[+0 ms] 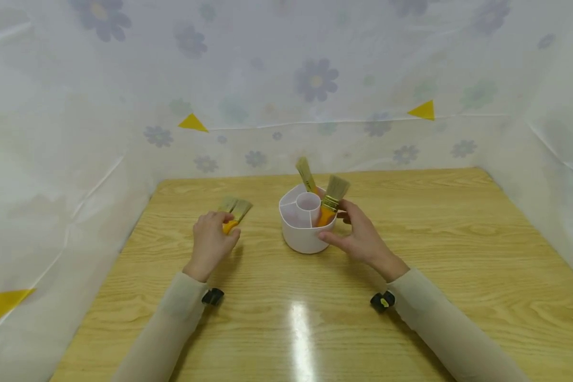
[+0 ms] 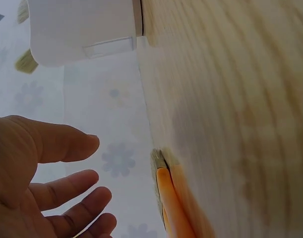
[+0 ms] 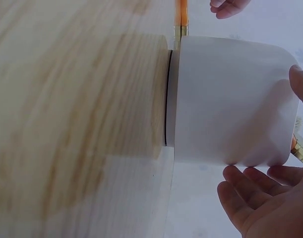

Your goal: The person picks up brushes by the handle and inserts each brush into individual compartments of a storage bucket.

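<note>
A white round desk organizer with compartments and a central tube stands on the wooden table. Two paintbrushes lean in it, bristles up: a narrow-looking brush at the back and a wide orange-handled brush at the right. My right hand holds the organizer's right side, thumb at the front and fingers behind; the right wrist view shows the fingertips against its wall. Left of it, orange-handled paintbrushes lie on the table. My left hand hovers over them, thumb and fingers apart, holding nothing.
The wooden table reaches back to a flower-patterned sheet, with more pale sheeting on both sides. Yellow tape pieces mark the sheet. Dark wrist devices sit at both cuffs.
</note>
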Tool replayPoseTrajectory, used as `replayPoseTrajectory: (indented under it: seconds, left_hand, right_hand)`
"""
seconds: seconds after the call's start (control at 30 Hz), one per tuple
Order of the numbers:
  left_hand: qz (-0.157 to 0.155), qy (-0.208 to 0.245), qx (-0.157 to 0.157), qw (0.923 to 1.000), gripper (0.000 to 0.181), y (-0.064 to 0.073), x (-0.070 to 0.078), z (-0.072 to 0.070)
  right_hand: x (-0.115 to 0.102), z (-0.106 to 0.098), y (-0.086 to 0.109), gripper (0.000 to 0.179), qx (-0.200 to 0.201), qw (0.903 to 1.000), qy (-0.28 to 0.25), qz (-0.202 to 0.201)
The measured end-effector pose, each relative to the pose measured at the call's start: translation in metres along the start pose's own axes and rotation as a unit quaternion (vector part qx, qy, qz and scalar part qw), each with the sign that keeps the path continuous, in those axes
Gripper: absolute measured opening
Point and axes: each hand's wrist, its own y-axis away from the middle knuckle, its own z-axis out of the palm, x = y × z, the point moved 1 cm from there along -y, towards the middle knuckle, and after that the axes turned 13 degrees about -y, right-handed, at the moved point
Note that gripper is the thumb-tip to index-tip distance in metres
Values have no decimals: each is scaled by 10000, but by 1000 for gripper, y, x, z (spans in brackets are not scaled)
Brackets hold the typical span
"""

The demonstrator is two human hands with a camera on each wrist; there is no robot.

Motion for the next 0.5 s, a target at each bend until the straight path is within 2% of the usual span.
replayPoseTrajectory:
  seconds: [0.13,0.33,0.5]
  left_hand:
    - [-9,51,-116,9999,31,-2,-4,3]
    - [-222,145,-522,9983,34,-3,-9,4]
    - [-315,35,-870,9957,38,-5,-15,4]
  right_hand:
    - [-16,0,4,80,-26,10000,-72,38]
    - [11,-1,-3,83,-5,10000,36,45]
    - [18,-2,-4,87,6,10000,17,34]
